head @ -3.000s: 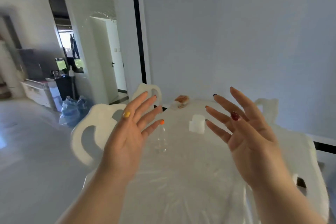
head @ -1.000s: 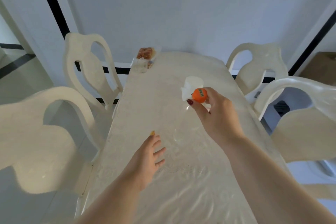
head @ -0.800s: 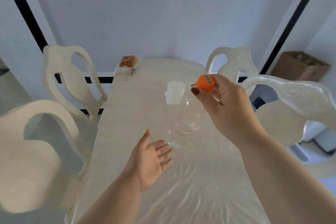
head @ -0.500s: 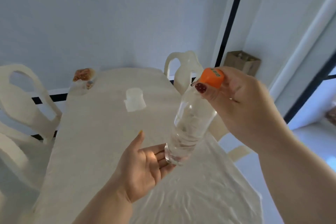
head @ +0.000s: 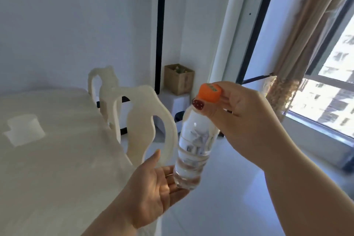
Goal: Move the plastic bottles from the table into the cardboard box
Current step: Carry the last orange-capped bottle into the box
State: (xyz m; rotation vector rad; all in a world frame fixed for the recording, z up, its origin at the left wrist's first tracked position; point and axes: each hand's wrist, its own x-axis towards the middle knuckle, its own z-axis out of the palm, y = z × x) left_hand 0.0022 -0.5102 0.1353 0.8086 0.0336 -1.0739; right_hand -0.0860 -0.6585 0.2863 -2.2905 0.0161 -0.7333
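Observation:
A clear plastic bottle (head: 193,145) with an orange cap hangs tilted in the air beyond the table's right edge. My right hand (head: 241,119) grips it at the neck, just under the cap. Palm up and fingers spread, my left hand (head: 155,189) sits under the bottle's base and touches it with the fingertips. The open cardboard box (head: 179,79) stands on a white stool by the far wall, well beyond the bottle, with several items showing at its top.
The cream table (head: 57,159) fills the left, with a white tissue box (head: 24,129) on it. Two cream chairs (head: 141,124) stand between the table and the cardboard box. A window with a beige curtain (head: 298,48) is on the right, above light floor.
My right hand picked the bottle up off the table by its neck and carried it right. My left hand came under its base. The view swung right toward the box and window.

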